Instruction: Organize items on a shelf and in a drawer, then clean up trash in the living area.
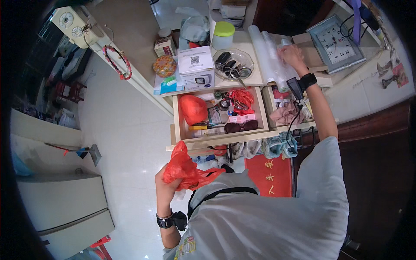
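Observation:
My left hand (169, 182) holds a crumpled red plastic bag (185, 167) in front of an open wooden drawer (224, 141). Up on the cabinet top (248, 58), my right hand (291, 57) is at the rightmost of several rolls of clear plastic (268, 58); its fingertips are partly blurred, so its grip is unclear. Inside the drawer are a red bag bundle (193, 110), sunglasses (241, 126), red ribbon-like strips (242, 98) and small bottles. A second open drawer (271, 112), below my right forearm, contains a pinkish cloth (286, 113).
A glass bowl of keys (234, 63), a white box (196, 68) and a green-lidded jar (223, 35) crowd the cabinet top. A square clock (336, 44) leans at the right. Shoes (279, 146) sit under the drawers by a red mat (269, 177).

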Demonstrator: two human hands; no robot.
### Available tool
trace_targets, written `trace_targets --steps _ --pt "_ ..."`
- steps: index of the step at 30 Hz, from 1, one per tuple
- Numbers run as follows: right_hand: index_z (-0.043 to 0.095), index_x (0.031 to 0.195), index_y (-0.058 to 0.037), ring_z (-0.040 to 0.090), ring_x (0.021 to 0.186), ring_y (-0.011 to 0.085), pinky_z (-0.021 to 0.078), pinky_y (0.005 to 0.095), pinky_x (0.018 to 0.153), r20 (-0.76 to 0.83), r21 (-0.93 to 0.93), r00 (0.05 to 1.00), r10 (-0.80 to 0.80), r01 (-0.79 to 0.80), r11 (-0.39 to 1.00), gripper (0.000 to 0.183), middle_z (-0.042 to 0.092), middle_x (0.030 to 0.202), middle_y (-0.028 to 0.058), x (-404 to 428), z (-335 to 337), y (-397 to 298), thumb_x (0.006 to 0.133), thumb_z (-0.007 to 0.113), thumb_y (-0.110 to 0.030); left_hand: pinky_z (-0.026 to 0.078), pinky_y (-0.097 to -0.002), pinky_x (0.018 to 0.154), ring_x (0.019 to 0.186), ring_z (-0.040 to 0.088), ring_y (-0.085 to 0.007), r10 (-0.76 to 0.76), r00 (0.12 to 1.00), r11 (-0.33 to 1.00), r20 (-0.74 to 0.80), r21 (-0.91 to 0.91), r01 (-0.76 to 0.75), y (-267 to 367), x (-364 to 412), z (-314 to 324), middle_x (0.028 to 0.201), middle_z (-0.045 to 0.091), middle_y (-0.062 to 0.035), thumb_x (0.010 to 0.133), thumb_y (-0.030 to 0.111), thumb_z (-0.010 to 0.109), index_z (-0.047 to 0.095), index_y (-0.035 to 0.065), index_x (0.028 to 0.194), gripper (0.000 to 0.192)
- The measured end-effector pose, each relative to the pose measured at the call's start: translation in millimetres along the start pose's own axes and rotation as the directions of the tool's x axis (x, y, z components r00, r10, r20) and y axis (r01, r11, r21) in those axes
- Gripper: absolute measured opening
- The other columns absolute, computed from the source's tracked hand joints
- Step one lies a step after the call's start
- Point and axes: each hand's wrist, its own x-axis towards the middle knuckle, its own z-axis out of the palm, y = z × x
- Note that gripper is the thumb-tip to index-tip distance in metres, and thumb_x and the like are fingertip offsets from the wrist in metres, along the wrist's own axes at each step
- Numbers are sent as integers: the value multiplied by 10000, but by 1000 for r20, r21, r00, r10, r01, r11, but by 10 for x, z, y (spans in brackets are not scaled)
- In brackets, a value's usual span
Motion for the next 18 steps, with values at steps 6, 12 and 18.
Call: trace_targets --steps 6,12,18 --pt "667 903 -72 604 630 194 470 292 597 -173 437 968 183 -91 895 218 646 713 73 261 -639 222 823 549 -237 470 -256 733 802 573 -115 9 1000 1000 4 23 -9 -7 3 -13 880 621 -47 707 -49 612 573 -30 1007 303" --pt "648 831 18 575 593 82 453 232 550 165 485 933 321 -360 797 238 623 657 40 286 -802 1184 831 553 -200 474 -263 722 790 584 -128 -2 1000 999 -20 38 3 8 15 -4 881 626 -55 709 -9 619 575 -26 1003 298" --pt "635 845 1 610 637 275 485 337 642 5 86 987 160 -160 983 218 615 671 140 -122 -235 1447 778 565 -195 480 -260 726 800 583 -122 5 998 1000 59 -2 -5 9 122 50 891 625 -57 731 -47 604 571 -33 1011 283"
